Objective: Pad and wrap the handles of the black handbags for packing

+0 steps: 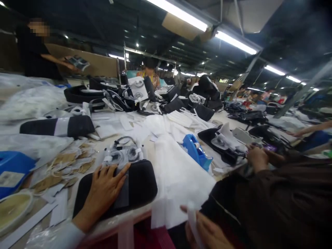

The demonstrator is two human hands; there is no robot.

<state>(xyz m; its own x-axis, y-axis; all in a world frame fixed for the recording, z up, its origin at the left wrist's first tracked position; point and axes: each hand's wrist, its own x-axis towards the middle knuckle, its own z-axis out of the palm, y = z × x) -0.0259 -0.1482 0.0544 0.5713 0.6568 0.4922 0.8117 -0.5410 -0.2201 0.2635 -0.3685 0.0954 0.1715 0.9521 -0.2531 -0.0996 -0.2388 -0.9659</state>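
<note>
My left hand (107, 186) lies with fingers spread on a flat black case (144, 181) at the table's front edge. A translucent strip (123, 193) runs across the case beside my thumb. Just behind the case are coiled pale straps or cables (121, 155) that look wrapped in clear plastic. My right hand (207, 230), low and in front of the table edge, pinches a narrow white strip (193, 221). Between the hands, thin white sheets (178, 173) spread over the table and hang past its edge.
A blue tape dispenser (195, 150) stands beyond the sheets; another blue object (15, 173) is at left. Brown tags (64, 160), a round tub (15, 211) and a wrapped black case (57, 126) lie leftward. Black bags (176, 100) pile up behind. A co-worker's hands (258, 157) are at right.
</note>
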